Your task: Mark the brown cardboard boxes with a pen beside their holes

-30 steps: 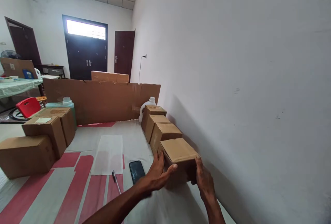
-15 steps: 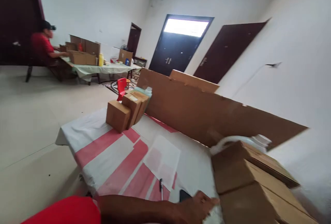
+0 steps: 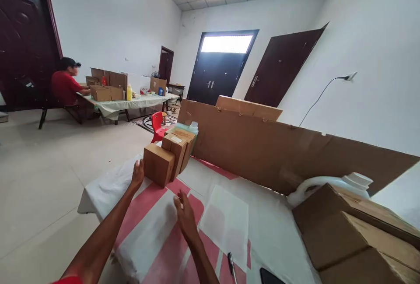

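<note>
While both arms stretch out over the table (image 3: 108,183) with its white and red cloth, the left hand (image 3: 138,174) is open, fingers loosely spread, its fingertips right at the left face of the nearest small cardboard box (image 3: 159,164); whether they actually touch it cannot be told. That box stands at the front of a short row of three like boxes at the far left part of the table, and behind the row a pale green jug (image 3: 188,127) with a white cap shows. The right hand (image 3: 184,214) hovers open and holding nothing above a red stripe of the cloth, clearly short of the box and to its right. Just right of that hand lies a white sheet of paper (image 3: 226,220), and nearer the bottom edge a pen (image 3: 231,263) and the corner of a dark phone (image 3: 271,276). A long cardboard panel (image 3: 262,148) stands upright across the back of the table. At the right, stacked brown cartons (image 3: 348,236) sit close by, with a white jug (image 3: 337,183) behind them. Across the room a person in a red shirt (image 3: 64,86) sits at another table (image 3: 131,101) loaded with boxes and a yellow bottle (image 3: 129,92).
</note>
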{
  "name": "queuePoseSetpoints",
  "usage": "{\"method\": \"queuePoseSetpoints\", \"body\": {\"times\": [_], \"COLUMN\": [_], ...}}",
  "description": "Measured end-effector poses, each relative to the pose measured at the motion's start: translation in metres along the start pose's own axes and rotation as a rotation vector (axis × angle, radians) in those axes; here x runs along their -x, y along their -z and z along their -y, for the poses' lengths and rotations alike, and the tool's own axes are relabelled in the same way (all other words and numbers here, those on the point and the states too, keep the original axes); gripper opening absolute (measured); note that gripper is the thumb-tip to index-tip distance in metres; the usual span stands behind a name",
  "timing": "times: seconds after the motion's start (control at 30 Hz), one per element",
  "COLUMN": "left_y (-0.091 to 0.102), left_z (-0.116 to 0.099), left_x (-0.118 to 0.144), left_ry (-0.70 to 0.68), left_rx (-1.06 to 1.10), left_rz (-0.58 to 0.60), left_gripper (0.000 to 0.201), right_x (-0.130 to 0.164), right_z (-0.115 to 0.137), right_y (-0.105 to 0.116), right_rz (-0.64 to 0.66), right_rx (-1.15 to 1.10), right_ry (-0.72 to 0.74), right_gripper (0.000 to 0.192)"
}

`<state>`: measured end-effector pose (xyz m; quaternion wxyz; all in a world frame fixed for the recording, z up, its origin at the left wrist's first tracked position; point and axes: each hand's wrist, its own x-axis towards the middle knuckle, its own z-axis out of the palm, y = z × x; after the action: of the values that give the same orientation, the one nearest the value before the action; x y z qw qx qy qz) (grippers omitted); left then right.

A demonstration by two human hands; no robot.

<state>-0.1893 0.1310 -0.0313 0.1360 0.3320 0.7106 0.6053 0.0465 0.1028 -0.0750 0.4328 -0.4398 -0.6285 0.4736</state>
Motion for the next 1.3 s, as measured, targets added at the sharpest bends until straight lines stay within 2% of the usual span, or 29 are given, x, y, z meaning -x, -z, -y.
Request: {"method": "queuePoseSetpoints", "body": {"times": [0.07,0.17,0.27,0.37,0.47,0.57,0.7,0.77,0.83,0.97,1.07,1.13,1.2,1.3], "left_y": [-0.004,-0.005,0.004,0.015,0.024,0.031,0.044,0.048,0.048,0.036,0.019,0.005,-0.012,-0.035], "left_z": [0.019,0.045,0.062,0.068,0.063,0.050,0.022,0.002,-0.016,-0.046,-0.062,-0.071,-0.076,-0.078], "left_x": [0.009,0.036,0.070,0.108,0.144,0.175,0.205,0.217,0.226,0.237,0.229,0.215,0.197,0.167], "left_ry": [0.031,0.059,0.088,0.125,0.148,0.144,0.109,0.013,-0.131,-0.423,-0.654,-0.756,-0.773,-0.707], "left_rx": [0.028,0.062,0.090,0.124,0.153,0.159,0.141,0.122,0.098,-0.012,-0.101,-0.132,-0.164,-0.193], "left_rz": [0.015,0.036,0.087,0.186,0.316,0.440,0.543,0.577,0.628,0.717,0.730,0.757,0.801,0.826], "left_gripper": [0.037,0.036,0.038,0.045,0.068,0.082,0.081,0.075,0.066,0.064,0.073,0.079,0.087,0.092], "right_x": [-0.033,-0.039,0.000,0.062,0.117,0.145,0.141,0.131,0.122,0.110,0.104,0.097,0.086,0.065], "right_z": [0.001,-0.006,-0.012,-0.006,0.008,0.019,0.022,0.020,0.016,0.007,0.009,0.013,0.017,0.018], "right_y": [-0.030,-0.041,-0.020,0.009,0.030,0.044,0.064,0.078,0.094,0.127,0.151,0.165,0.174,0.176], "right_rz": [0.056,0.100,0.089,0.058,0.042,-0.011,-0.171,-0.237,-0.300,-0.420,-0.474,-0.469,-0.423,-0.356], "right_rx": [0.007,0.023,0.071,0.301,0.544,0.596,0.378,0.215,0.067,-0.094,-0.159,-0.183,-0.208,-0.280], "right_ry": [0.046,0.084,0.092,0.261,0.489,0.545,0.357,0.212,0.061,-0.107,-0.111,-0.097,-0.095,-0.099], "right_gripper": [0.085,0.079,0.070,0.061,0.068,0.075,0.062,0.062,0.069,0.081,0.079,0.076,0.072,0.072]}}
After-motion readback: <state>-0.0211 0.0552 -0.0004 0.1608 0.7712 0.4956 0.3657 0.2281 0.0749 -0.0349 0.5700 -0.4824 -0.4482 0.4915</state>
